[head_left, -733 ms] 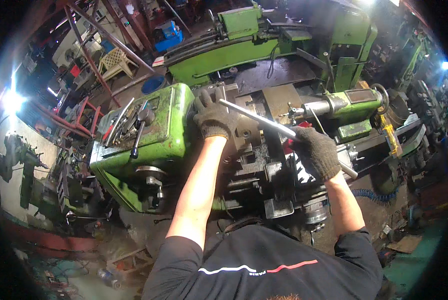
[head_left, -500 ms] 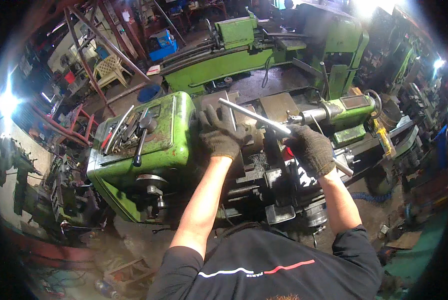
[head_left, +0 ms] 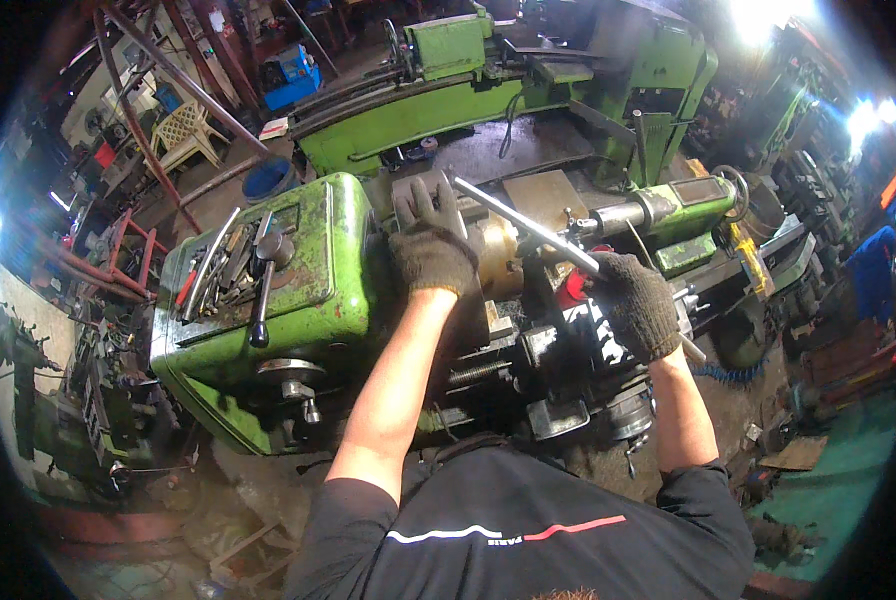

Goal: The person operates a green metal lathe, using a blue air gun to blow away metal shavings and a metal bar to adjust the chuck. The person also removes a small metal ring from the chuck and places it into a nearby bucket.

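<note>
My left hand (head_left: 432, 245), in a dark knitted glove, lies against the grey metal chuck (head_left: 405, 198) of a green lathe (head_left: 353, 285), its fingers stretched out. My right hand (head_left: 636, 308), gloved too, is wrapped round a long silvery metal bar (head_left: 530, 228). The bar slants up and left; its far tip is just right of my left fingers, and its near end sticks out below my right fist. A brass-coloured round piece (head_left: 498, 258) sits right of the chuck. Beside my right hand is a red object (head_left: 572, 290), partly hidden.
Loose tools (head_left: 226, 262) and a lever (head_left: 264, 290) are on the headstock. At the right is the tailstock (head_left: 688, 208) with its handwheel. Beyond stands another green machine (head_left: 418, 130). A blue bucket (head_left: 266, 180) and a plastic chair (head_left: 181, 135) are at the far left.
My left hand has moved up a little on the chuck, and more of the brass-coloured piece shows. The bar stays in my right hand. The whole view has shifted slightly.
</note>
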`<state>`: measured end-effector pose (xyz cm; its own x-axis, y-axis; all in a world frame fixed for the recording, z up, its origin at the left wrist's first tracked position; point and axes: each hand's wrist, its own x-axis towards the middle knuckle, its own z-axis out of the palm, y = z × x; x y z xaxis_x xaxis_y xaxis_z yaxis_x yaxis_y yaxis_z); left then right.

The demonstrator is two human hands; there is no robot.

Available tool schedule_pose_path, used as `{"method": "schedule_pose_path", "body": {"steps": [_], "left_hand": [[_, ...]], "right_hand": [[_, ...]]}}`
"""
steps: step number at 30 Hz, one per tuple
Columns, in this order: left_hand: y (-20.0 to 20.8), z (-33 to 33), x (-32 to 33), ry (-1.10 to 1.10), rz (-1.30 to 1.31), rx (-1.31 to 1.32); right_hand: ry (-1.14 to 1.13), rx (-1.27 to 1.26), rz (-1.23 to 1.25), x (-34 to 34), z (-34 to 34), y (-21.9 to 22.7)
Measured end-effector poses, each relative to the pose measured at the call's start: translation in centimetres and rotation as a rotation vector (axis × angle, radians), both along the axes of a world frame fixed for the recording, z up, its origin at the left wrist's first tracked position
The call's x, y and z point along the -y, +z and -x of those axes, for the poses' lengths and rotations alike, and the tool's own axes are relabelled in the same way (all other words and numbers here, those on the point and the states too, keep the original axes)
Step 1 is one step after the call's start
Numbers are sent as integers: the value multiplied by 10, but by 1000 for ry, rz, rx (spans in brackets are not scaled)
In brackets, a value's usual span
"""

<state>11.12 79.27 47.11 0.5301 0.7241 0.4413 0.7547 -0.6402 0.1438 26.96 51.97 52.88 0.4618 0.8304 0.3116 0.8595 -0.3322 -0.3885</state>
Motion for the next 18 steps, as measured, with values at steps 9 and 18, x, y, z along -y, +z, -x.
{"method": "schedule_pose_path", "body": {"steps": [9,18], "left_hand": [[-6,-16,-48,78,7,115],[-75,49,91,-24,-57,58]], "right_hand": [[43,63,-42,-5,2,-1],[48,-55,-50,3,-7,2]]}}
